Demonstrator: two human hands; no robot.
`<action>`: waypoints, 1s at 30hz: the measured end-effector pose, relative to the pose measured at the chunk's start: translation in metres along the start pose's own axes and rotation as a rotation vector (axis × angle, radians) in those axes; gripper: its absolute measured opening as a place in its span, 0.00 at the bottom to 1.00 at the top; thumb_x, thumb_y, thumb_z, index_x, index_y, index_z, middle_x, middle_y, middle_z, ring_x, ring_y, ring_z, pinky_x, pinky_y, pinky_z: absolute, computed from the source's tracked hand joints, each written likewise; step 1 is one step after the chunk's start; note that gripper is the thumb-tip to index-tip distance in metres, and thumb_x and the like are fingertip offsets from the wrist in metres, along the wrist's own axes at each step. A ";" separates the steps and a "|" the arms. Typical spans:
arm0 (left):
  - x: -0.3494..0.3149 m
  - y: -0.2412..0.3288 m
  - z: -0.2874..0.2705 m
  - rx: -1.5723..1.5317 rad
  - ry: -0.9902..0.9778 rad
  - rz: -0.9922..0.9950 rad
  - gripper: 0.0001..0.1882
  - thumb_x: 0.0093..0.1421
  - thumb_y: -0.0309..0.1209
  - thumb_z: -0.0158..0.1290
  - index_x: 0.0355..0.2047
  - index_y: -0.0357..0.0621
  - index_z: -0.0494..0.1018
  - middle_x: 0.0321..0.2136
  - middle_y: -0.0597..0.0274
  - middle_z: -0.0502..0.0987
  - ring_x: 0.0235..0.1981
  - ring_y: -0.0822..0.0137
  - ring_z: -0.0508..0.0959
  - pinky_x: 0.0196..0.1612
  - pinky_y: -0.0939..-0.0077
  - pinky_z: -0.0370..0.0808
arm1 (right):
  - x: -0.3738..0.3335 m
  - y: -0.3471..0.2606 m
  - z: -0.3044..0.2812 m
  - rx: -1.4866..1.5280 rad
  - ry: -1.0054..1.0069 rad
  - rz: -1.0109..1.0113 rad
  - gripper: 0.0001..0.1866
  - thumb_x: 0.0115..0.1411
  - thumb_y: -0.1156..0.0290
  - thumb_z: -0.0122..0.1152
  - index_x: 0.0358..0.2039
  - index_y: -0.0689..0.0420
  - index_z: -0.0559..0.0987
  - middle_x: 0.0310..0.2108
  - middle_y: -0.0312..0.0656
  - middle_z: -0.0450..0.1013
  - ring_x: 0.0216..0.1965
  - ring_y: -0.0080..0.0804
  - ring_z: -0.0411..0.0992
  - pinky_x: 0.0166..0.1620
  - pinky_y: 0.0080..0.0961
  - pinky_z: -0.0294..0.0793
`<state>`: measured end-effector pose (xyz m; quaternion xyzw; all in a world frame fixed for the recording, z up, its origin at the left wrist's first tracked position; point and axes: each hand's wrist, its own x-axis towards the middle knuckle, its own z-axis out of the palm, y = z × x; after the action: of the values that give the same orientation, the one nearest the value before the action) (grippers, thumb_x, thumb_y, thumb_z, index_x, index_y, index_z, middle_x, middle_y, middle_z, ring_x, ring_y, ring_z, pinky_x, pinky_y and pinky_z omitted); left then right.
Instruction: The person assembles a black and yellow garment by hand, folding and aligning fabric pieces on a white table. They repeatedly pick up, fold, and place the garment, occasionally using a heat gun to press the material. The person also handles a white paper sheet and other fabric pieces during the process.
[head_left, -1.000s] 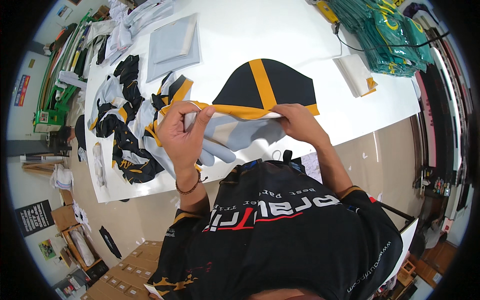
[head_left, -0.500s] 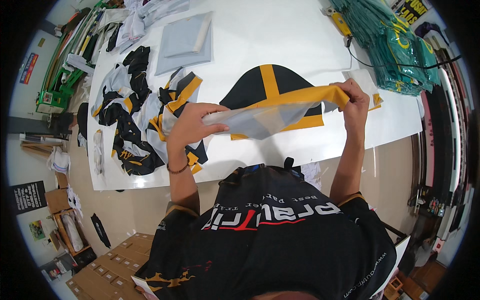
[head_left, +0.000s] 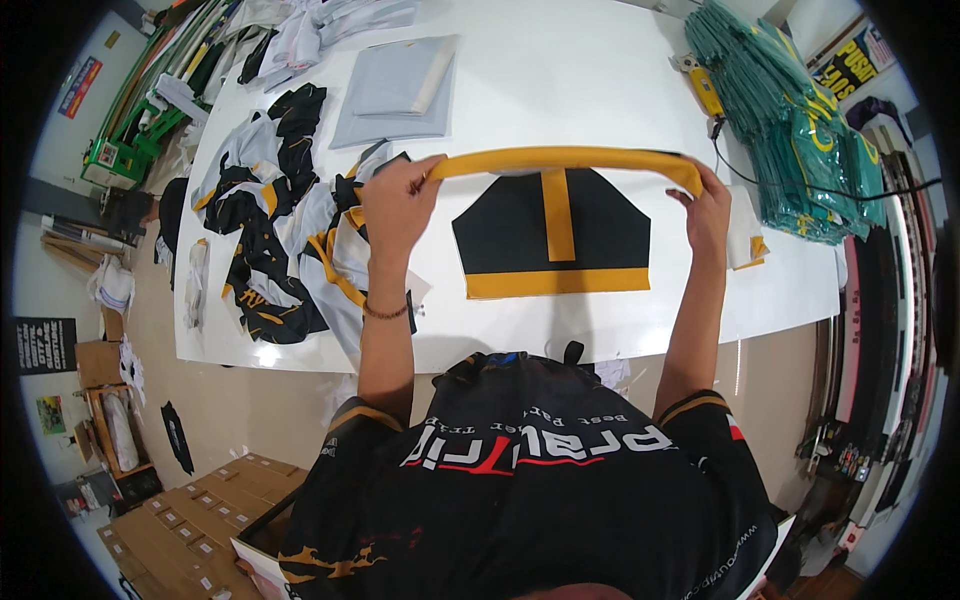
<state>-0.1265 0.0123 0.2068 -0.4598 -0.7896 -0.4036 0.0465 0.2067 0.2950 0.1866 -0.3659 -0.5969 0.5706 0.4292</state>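
Note:
My left hand and my right hand hold the two ends of a yellow-edged fabric piece. It is stretched between them in a slight arch above the table, with mostly its yellow edge facing me. Both hands are closed on its corners. Below it lies a flat black fabric panel with a yellow centre stripe and a yellow lower band, shaped like a sleeve. The held piece covers the panel's far edge. Left of my left hand, a crumpled heap of black, grey and yellow fabric is spread out.
The white table bears a folded grey sheet at the back. At the far right are a yellow corded power tool and stacked green garments in clear bags. Cardboard boxes stand on the floor, lower left.
Both hands have lifted the fabric piece away from me, and its yellow edge is now drawn taut. More of the panel beneath shows. My left hand has turned upright.

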 end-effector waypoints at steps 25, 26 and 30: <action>-0.033 0.161 -0.076 -1.878 -0.977 0.259 0.67 0.43 0.68 0.68 0.68 0.28 0.57 0.67 0.43 0.64 0.65 0.54 0.68 0.68 0.60 0.62 | -0.091 0.201 -0.076 -0.752 0.139 -0.073 0.09 0.58 0.74 0.64 0.39 0.60 0.86 0.37 0.42 0.80 0.38 0.34 0.77 0.44 0.26 0.74; -0.021 0.182 -0.098 -2.010 -1.092 0.245 0.67 0.44 0.65 0.70 0.68 0.26 0.55 0.67 0.40 0.62 0.65 0.52 0.68 0.67 0.61 0.63 | -0.094 0.206 -0.074 -0.739 0.145 -0.158 0.10 0.57 0.77 0.61 0.39 0.59 0.86 0.34 0.38 0.78 0.33 0.28 0.73 0.37 0.23 0.70; -0.036 0.246 -0.098 -2.341 -0.872 0.586 0.74 0.40 0.61 0.75 0.70 0.20 0.47 0.69 0.31 0.56 0.67 0.48 0.66 0.66 0.66 0.65 | -0.098 0.216 -0.069 -0.686 0.190 -0.266 0.10 0.57 0.81 0.58 0.36 0.61 0.85 0.32 0.36 0.76 0.28 0.23 0.69 0.32 0.20 0.67</action>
<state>0.0527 -0.0177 0.4028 -0.4757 0.2143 -0.6453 -0.5580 0.2953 0.2475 -0.0385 -0.4589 -0.7530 0.2403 0.4058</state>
